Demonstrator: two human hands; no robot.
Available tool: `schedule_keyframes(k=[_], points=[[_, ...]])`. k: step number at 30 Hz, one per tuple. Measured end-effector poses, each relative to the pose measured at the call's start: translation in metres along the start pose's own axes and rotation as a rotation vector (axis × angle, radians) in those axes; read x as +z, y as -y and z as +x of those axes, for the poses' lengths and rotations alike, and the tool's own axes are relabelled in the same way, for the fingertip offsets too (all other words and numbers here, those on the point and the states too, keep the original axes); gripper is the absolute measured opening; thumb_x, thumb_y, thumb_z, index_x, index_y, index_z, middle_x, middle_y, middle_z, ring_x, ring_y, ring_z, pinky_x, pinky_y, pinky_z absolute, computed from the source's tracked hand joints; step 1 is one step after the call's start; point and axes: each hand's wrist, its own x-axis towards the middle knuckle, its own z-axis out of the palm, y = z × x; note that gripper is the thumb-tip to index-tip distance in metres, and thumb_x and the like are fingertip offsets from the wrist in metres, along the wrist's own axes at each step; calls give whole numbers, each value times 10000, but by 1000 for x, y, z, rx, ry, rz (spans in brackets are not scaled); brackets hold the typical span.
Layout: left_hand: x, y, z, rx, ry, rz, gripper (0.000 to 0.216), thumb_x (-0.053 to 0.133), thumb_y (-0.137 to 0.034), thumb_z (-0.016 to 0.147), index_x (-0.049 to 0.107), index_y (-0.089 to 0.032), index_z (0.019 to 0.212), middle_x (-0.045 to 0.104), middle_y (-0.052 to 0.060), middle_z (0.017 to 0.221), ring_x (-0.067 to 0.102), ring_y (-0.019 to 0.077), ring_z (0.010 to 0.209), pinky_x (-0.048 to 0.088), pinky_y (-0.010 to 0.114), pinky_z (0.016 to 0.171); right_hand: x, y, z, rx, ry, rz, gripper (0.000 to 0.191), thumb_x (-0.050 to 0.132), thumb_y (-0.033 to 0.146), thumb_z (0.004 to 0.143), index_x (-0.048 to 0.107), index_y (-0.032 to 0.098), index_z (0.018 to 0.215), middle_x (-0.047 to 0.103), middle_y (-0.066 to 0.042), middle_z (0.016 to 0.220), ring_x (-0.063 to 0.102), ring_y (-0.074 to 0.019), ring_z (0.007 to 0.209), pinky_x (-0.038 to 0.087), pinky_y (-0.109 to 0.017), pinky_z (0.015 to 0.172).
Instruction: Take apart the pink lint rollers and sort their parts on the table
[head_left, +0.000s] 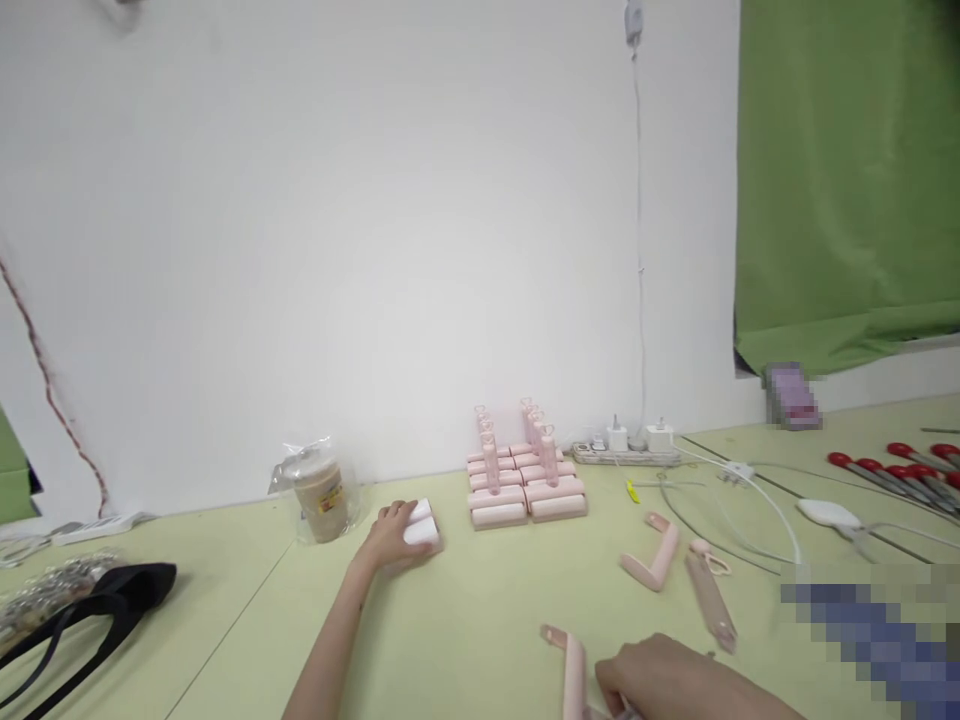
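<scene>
The left hand (391,535) lay stretched far out, its fingers curled over two white rolls (420,528) on the table (465,620), between a bagged cup (322,497) and a stack of pink rollers (525,485). The right hand (660,680) rested against a pink handle (574,672) at the bottom edge; whether its fingers gripped it could not be told. The rolls were round and held only from above, so one might have slipped away, and a careless sweep of that arm could have toppled the cup.
</scene>
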Motion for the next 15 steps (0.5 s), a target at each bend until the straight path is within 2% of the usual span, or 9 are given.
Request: schedule_keyframes(k=[4, 5, 7, 8, 9, 11, 12, 13, 15], points=[[-12, -11, -8, -5, -67, -179, 871, 667, -549, 432, 418, -224, 1201, 413, 101, 1295, 139, 342, 1281, 54, 469, 1029, 16, -1, -7, -50, -62, 11, 104, 527, 272, 536, 518, 240, 634, 634, 4, 604, 586, -219, 546, 191, -222, 406], [-12, -19, -14, -16, -91, -235, 851, 606, -617, 487, 392, -222, 1210, 397, 106, 1304, 126, 334, 1287, 51, 477, 1028, 16, 0, -7, -60, -93, 4, 103, 517, 264, 544, 518, 238, 644, 639, 2, 611, 592, -220, 555, 185, -223, 412], [-3, -42, -33, -34, -93, -361, 699, 328, -699, 674, 388, -222, 1180, 449, 122, 1251, 286, 300, 1234, 196, 466, 997, 14, 3, -3, -73, -178, -17, 149, 502, 236, 555, 526, 246, 702, 641, 5, 604, 598, -216, 552, 164, -228, 415], [7, -55, -46, -33, -55, -429, 652, 185, -686, 734, 416, -226, 1135, 512, 125, 1178, 425, 277, 1137, 315, 442, 930, 14, 4, 0, -84, -225, -23, 181, 497, 226, 570, 525, 253, 747, 639, 13, 590, 597, -208, 533, 155, -233, 413], [20, -69, -60, -36, 11, -489, 655, 101, -677, 753, 465, -220, 1050, 593, 130, 1032, 557, 263, 952, 422, 420, 800, 14, 5, 3, -108, -275, -30, 201, 498, 229, 592, 519, 260, 789, 636, 21, 575, 592, -199, 509, 149, -237, 411], [51, -95, -89, -44, 192, -621, 709, 42, -699, 738, 515, -203, 917, 633, 88, 715, 603, 223, 589, 463, 358, 531, 19, 6, 10, -178, -381, -83, 195, 519, 271, 639, 505, 262, 833, 634, 29, 554, 586, -190, 471, 138, -247, 408], [66, -106, -102, -57, 343, -827, 692, 163, -754, 693, 513, -198, 909, 606, 61, 643, 577, 204, 526, 438, 324, 485, 24, 7, 13, -216, -439, -137, 179, 527, 290, 661, 500, 258, 836, 637, 27, 550, 583, -187, 456, 130, -253, 407], [78, -115, -113, -53, 440, -993, 642, 372, -762, 623, 514, -198, 895, 571, 25, 592, 553, 177, 504, 415, 284, 485, 31, 7, 17, -251, -491, -202, 163, 533, 292, 677, 498, 251, 831, 638, 24, 545, 580, -185, 441, 119, -261, 408], [92, -126, -129, -30, 506, -1237, 586, 592, -678, 536, 501, -212, 879, 505, -30, 545, 490, 122, 460, 366, 232, 489, 46, 7, 21, -303, -554, -323, 126, 536, 254, 688, 495, 236, 806, 628, 28, 513, 563, -173, 399, 93, -277, 409]])
